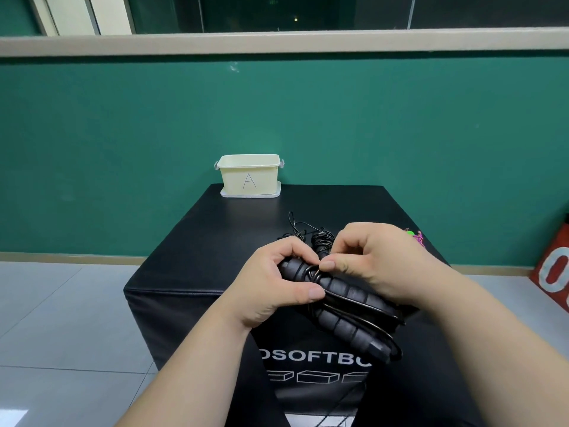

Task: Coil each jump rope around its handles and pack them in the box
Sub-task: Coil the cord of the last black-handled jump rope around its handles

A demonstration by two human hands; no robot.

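Observation:
My left hand (pixel 274 286) grips the two black ribbed handles (pixel 345 309) of a jump rope, held together above the near edge of the black soft box (pixel 215 241). Thin black cord is wound around them. My right hand (pixel 378 263) pinches that cord (pixel 314 271) where it crosses the handles. More black cord (pixel 321 237) lies coiled and loose on the box top behind my hands. A cream plastic box marked "A" (pixel 249 175) stands open at the far edge, on its lid.
A pink and green rope (pixel 414 237) peeks out behind my right hand at the right edge of the black box. A red padded object (pixel 554 269) leans by the green wall on the right. Grey tiled floor surrounds the black box.

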